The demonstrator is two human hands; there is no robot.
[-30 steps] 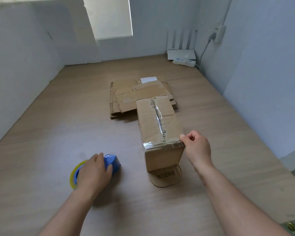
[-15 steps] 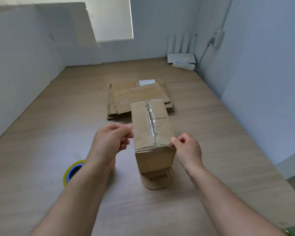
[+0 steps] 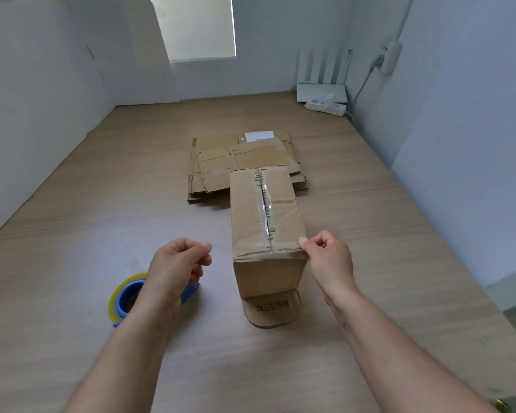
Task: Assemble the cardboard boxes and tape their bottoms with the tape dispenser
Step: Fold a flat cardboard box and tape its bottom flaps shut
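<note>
An assembled cardboard box [image 3: 262, 210] stands on the wooden table [image 3: 87, 222], bottom side up. Clear tape runs along its centre seam and over the near edge. A rounded flap [image 3: 271, 310] with printed characters lies flat on the table below its near face. My right hand [image 3: 328, 260] pinches the box's near right top corner, thumb on the edge. My left hand [image 3: 176, 263] hovers just left of the box with fingers curled, holding nothing and not touching it. The blue tape dispenser [image 3: 125, 296] with its yellowish roll lies on the table, partly hidden under my left wrist.
A stack of flattened cardboard boxes [image 3: 221, 165] lies right behind the standing box, one with a white label. A white router [image 3: 322, 90] and a power strip [image 3: 325, 106] sit at the far right corner. White walls enclose the table on the left, back and right.
My left hand let go of the tape dispenser, rose toward the box's left side, then drew back slightly. My right hand has kept its pinch on the box corner.
</note>
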